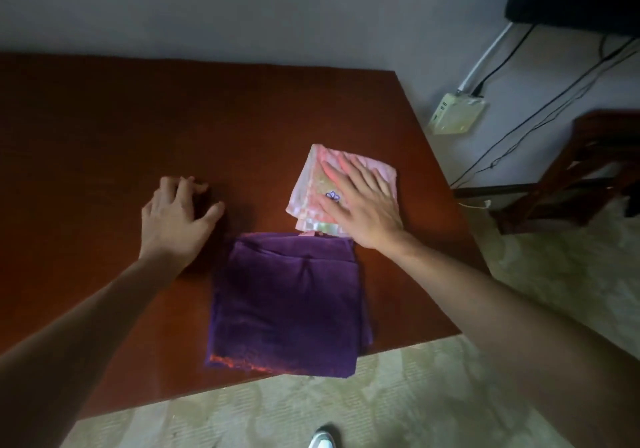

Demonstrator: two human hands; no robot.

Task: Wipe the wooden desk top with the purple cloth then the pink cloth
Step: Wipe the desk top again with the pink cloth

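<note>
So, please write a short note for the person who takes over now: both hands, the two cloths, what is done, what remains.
Left hand: empty, fingers curled, resting on the bare wooden desk top, left of the cloths.
Right hand: open, flat on the folded pink cloth, not gripping it.
Purple cloth: folded, at the near edge, overhanging slightly; nobody holds it. Its far edge meets the pink cloth.
Done: cannot tell from this picture whether the purple wipe has happened.
Left: at least the pink wipe, which looks about to begin.
</note>
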